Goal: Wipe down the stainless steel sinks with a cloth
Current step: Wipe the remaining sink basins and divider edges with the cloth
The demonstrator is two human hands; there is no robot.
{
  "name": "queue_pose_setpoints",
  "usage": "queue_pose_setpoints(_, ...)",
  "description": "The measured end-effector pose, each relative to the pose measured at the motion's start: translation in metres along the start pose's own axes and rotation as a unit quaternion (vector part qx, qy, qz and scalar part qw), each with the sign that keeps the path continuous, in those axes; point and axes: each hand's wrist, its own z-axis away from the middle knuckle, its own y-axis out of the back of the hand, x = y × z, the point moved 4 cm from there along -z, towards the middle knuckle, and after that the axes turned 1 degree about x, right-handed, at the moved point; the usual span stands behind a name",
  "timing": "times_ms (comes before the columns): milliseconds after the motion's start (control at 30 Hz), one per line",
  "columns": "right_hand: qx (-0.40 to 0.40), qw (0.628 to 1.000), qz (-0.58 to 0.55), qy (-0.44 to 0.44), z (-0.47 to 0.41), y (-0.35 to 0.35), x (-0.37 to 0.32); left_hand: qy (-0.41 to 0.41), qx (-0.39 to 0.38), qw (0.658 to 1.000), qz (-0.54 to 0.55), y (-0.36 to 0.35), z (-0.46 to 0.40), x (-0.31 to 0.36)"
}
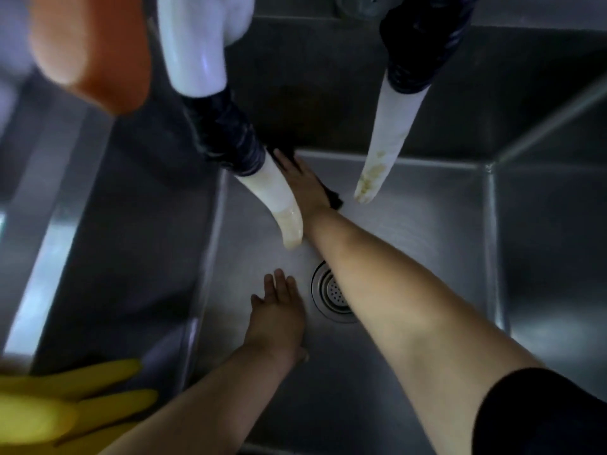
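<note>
We look down into a shiny steel sink (410, 205). Our right hand (303, 182) presses a dark cloth (332, 196) flat against the back corner. Our left hand (277, 310) rests open on the bottom, beside the drain (330, 293).

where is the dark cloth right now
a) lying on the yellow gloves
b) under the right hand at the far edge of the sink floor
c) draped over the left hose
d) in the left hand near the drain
b: the right hand presses flat on the dark cloth where the sink floor meets the back wall, while the left hand rests bare beside the drain.
</note>
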Motion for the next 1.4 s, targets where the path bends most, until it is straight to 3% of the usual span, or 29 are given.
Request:
queue_pose_setpoints(133,-0.033,0.998,-0.008,-0.06,0.032,-0.01,0.043,-0.002,0.01,1.0,-0.018,0.0,0.002,0.001)
queue_pose_setpoints(267,0.035,0.993,-0.021,-0.109,0.083,0.006,0.099,-0.005,0.013,1.0,-0.013,-0.002,0.002,0.0)
queue_pose_setpoints(367,0.028,0.988,0.017,-0.154,0.12,0.008,0.143,-0.008,0.02,1.0,-0.013,-0.004,0.001,0.0)
queue_pose_setpoints(500,0.005,0.972,0.044,-0.23,0.155,0.006,0.188,-0.009,0.03,0.999,-0.02,-0.005,0.0,0.001)
queue_pose_setpoints(600,0.036,0.945,0.036,-0.324,0.166,0.005,0.193,-0.013,0.033,0.999,-0.02,-0.006,0.001,0.0)
queue_pose_setpoints(700,0.072,0.871,-0.017,-0.486,0.175,0.005,0.178,-0.017,0.037,0.999,-0.023,-0.005,0.002,0.0)
queue_pose_setpoints(767,0.086,0.836,-0.055,-0.54,0.179,0.002,0.152,-0.02,0.039,0.999,-0.023,-0.004,0.004,0.0)
queue_pose_setpoints(933,0.085,0.84,-0.088,-0.528,0.204,-0.023,0.057,-0.021,0.036,0.999,-0.029,0.0,0.01,0.002)
queue_pose_setpoints(1067,0.075,0.816,-0.119,-0.56,0.253,-0.042,-0.011,-0.013,0.039,0.999,-0.012,0.002,0.014,0.003)
queue_pose_setpoints(1200,0.059,0.74,-0.175,-0.647,0.314,-0.057,-0.066,-0.008,0.046,0.999,-0.012,0.002,0.015,0.005)
queue_pose_setpoints(1333,0.054,0.647,-0.206,-0.732,0.343,-0.06,-0.061,-0.005,0.057,0.998,-0.001,0.002,0.013,0.007)
queue_pose_setpoints(1400,0.08,0.637,-0.193,-0.742,0.336,-0.053,-0.046,-0.007,0.059,0.998,-0.001,0.001,0.012,0.008)
